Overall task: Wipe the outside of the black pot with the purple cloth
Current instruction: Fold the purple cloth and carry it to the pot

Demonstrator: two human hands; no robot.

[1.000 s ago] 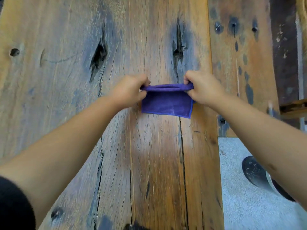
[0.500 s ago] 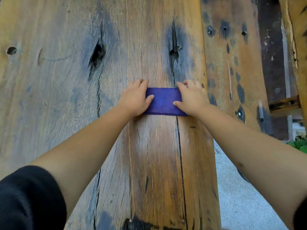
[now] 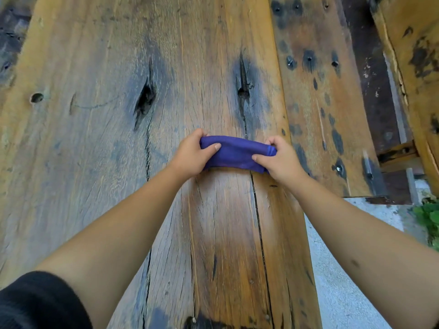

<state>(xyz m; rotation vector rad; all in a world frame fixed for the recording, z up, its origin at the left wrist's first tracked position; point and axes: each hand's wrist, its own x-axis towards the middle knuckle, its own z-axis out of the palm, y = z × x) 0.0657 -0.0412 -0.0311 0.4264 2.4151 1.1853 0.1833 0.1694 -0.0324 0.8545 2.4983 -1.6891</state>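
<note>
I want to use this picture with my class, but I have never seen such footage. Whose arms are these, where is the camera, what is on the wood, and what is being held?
No machine here: a person wears a wide-angle camera on the head, looking forward and down, so both bare arms reach into view. The left hand and the right hand each keep a grip on one end of a folded purple cloth, thumbs on top. It sits on a weathered wooden table with cracks and dark knots. No black pot is in view.
</note>
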